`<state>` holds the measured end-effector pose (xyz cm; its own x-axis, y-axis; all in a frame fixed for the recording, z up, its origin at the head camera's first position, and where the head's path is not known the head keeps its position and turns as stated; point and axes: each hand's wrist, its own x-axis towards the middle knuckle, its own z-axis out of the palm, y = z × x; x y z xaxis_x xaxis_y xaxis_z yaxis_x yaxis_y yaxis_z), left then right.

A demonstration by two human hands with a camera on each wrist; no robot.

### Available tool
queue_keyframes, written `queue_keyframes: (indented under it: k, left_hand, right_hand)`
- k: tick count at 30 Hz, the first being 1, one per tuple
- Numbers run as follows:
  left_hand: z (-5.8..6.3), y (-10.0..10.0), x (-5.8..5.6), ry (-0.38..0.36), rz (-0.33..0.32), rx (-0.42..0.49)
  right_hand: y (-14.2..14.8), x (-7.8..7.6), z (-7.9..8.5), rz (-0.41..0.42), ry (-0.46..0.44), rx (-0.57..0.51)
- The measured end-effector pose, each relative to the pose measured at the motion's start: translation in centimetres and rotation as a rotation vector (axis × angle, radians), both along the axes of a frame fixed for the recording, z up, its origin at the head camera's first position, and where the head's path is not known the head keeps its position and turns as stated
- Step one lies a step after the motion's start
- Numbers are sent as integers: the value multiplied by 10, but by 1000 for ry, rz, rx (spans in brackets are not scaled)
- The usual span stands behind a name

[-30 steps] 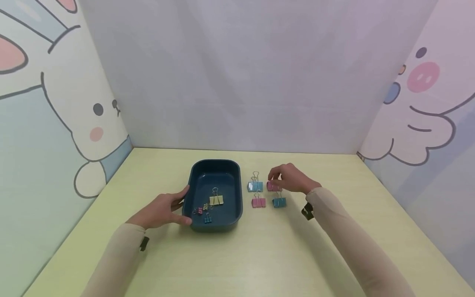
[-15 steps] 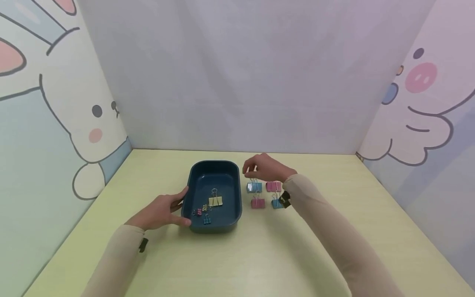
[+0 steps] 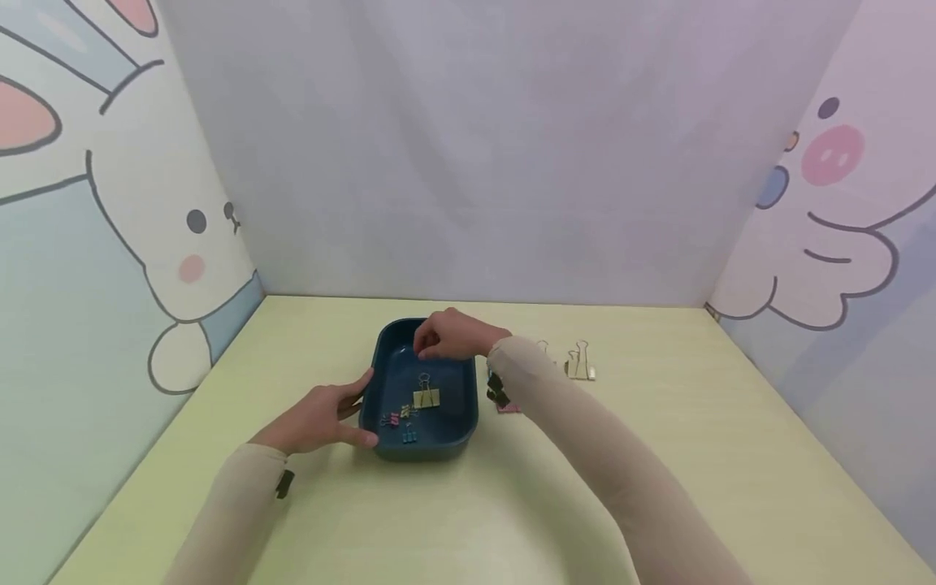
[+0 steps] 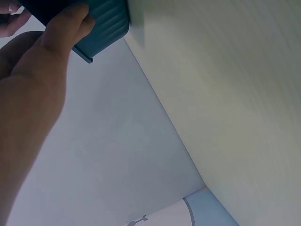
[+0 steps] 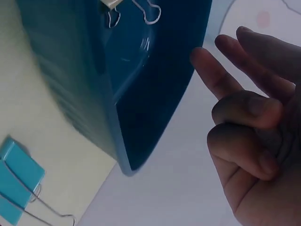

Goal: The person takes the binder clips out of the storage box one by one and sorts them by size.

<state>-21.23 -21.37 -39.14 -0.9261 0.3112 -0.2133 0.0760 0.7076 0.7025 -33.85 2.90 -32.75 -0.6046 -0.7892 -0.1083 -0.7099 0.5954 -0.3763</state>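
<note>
The left hand (image 3: pixel 319 416) rests spread against one tray (image 3: pixel 420 452), the right hand (image 3: pixel 455 335) hovers empty, and four clips (image 3: pixel 426 399) lie inside.

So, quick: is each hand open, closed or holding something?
Bare left hand: open, touching the dark blue, round-cornered tray.
Bare right hand: loosely open, two fingers curled, holding nothing visible.

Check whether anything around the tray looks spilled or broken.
Nothing stands out: the tray stands upright, and the clips inside show no visible damage. The right sleeve partly hides other clips on the table.
</note>
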Motion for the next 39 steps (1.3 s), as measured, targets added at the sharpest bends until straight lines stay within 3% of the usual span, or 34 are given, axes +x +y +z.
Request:
queue_keyframes:
  k: [12,15,25,39]
  left_hand:
    - [1,1,2,20,-15,13]
    - [2,1,2,19,-11,9]
    - [2,2,3,16,0,-9]
    - [0,1,3,16,5,-5]
  right_hand:
    - [-24,9,-17,-124,-27,250]
    - [-25,10,-20,-139,-36,269]
    - [-19,9,-28,-115,-112,200]
    - [-4,14,-13,-20,0,-76]
